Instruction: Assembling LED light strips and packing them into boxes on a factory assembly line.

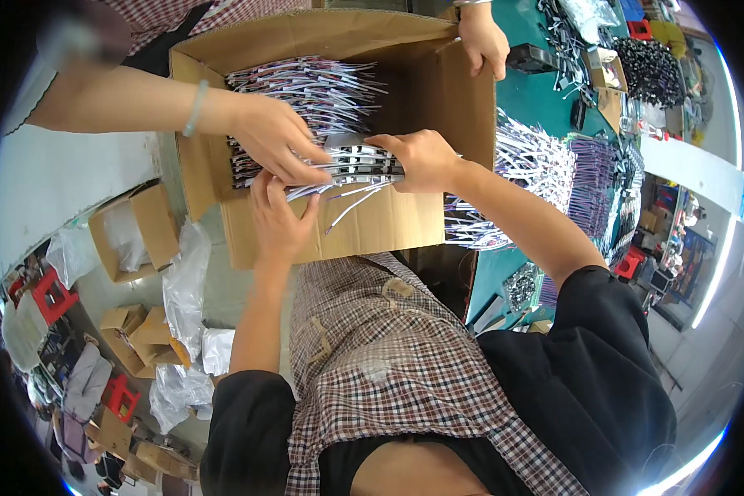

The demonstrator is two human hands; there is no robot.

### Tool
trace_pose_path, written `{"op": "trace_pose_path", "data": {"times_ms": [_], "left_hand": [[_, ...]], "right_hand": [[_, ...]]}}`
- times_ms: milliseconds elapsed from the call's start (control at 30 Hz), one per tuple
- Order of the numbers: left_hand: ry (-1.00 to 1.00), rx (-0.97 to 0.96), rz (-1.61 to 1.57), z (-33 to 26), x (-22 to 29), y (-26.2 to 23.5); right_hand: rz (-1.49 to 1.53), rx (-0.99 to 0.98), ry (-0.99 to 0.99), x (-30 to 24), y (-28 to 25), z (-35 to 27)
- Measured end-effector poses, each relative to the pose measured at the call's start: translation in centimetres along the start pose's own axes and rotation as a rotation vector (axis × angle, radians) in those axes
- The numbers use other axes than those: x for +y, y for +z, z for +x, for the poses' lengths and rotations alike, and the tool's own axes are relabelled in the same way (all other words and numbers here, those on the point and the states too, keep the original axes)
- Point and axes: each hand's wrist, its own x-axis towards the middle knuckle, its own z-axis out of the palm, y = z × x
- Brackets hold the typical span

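Green desk runs along the right, crowded with fanned bundles of striped wiring and a heap of small black parts at its far right corner. Floor at left holds small open cartons and clear plastic bags.

Large cardboard box tipped on its side against the desk's left edge, open mouth facing the wearer, probably so stacks can be slid in flat rather than dropped. Inside, against the box's back left wall, a pile of ribbon-wire strips already lies in rows.

Co-worker's arm enters from the upper left; that hand, bracelet at the wrist, presses down on the near stack, seemingly to keep it from sliding out. A second co-worker hand grips the box's top right corner, likely steadying it.

Wearer's right hand is closed around the right end of a bundle of strips, thumb on top, fingers under. The bundle sits at the box's mouth, level, halfway in. Wearer's left hand is flat and open beneath the bundle's left end, palm up, supporting loose white tails that droop over the box's lower lip.
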Motion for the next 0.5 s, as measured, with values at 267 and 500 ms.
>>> {"op": "trace_pose_path", "data": {"times_ms": [267, 500], "left_hand": [[0.064, -0.391, 0.054, 3.6, -0.2, -0.5], [0.082, -0.608, 0.101, 4.4, -1.7, 2.7]], "right_hand": [[0.022, 0.048, -0.053, 0.2, 0.6, -0.5], [0.027, 0.049, -0.078, -0.5, 0.8, -0.5]]}}
